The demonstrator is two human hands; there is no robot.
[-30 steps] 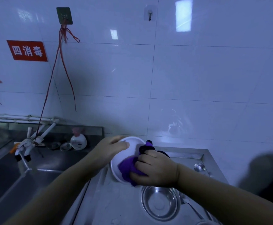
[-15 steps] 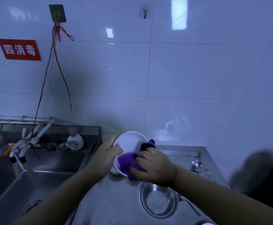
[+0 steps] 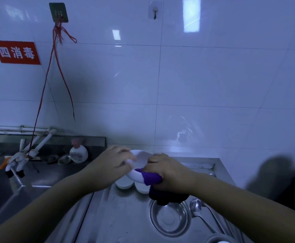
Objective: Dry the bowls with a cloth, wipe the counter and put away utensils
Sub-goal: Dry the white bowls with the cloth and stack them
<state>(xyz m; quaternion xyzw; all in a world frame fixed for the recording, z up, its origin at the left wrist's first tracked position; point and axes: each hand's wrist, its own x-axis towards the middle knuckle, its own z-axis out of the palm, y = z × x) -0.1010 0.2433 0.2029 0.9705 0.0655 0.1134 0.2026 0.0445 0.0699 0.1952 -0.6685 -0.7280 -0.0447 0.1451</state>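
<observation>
A white bowl (image 3: 139, 163) is being held up over the steel counter (image 3: 125, 216), right around the middle of the shot and just in front of the tiled wall (image 3: 213, 85). Its left rim is gripped by the left hand (image 3: 116, 163), fingers curled over the edge with the thumb side a bit blurred. A purple cloth (image 3: 152, 178) is bunched up in the right hand (image 3: 167, 170), which is closed tight around it and pressed against the bowl's near right rim; a darker part of the cloth is left dangling below the wrist. Two more white bowls (image 3: 131, 185) are sat on the counter directly underneath, touching each other. A shiny metal bowl (image 3: 169, 218) is parked nearer the camera, with a spoon (image 3: 195, 207) laid just to its right. Off to the left a sink (image 3: 8, 186) is sunk beside the counter, and a white soap bottle (image 3: 78, 153) with a pink top is stood on the ledge behind it, next to a small metal dish (image 3: 64, 158). A red sign (image 3: 16, 52) is stuck on the wall, and red strings (image 3: 55, 67) are hung from a green hook pad (image 3: 58, 12).
</observation>
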